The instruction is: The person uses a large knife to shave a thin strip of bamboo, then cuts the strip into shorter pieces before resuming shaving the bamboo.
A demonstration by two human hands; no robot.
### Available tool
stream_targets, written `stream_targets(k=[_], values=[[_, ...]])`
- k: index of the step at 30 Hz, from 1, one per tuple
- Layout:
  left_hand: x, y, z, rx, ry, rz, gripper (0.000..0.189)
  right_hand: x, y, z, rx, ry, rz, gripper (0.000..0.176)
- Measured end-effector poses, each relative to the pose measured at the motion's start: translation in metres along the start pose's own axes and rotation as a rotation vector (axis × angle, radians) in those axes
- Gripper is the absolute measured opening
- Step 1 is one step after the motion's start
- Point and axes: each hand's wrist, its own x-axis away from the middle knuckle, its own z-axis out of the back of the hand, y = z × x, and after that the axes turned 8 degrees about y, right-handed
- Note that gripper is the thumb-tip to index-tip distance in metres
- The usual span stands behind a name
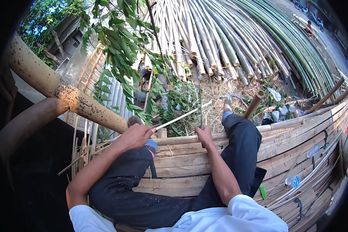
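Observation:
My left hand is closed on a thin, pale bamboo strip, which slants up and to the right away from me. In my right hand is the handle of a long knife. Its narrow blade points forward, seen nearly edge-on, and the strip's far end overlaps it in this view. Both hands are over the front edge of a split-bamboo platform, between my bent knees.
Many bamboo poles lie ahead, beyond leafy branches and shavings. A thick bamboo post crosses on the left. Plastic bottles and a green object rest on the right. A person is far off.

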Motion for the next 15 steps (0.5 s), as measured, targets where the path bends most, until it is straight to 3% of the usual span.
stream_targets(k=[2,8,13,15], values=[[-0.001,0.002,0.001,-0.01,-0.013,0.011,0.035,-0.003,0.003,0.002,0.064,0.03,0.027,0.031],[-0.003,-0.003,-0.004,-0.028,0.021,0.036,0.034,0.021,-0.003,-0.023,0.05,-0.153,0.197,0.029],[0.0,-0.012,-0.005,-0.024,0.022,0.007,0.032,0.035,-0.015,-0.022,0.062,-0.215,0.178,0.03],[0.0,-0.005,0.0,-0.032,0.03,0.082,0.031,0.034,-0.018,-0.019,0.101,-0.24,0.215,0.032]])
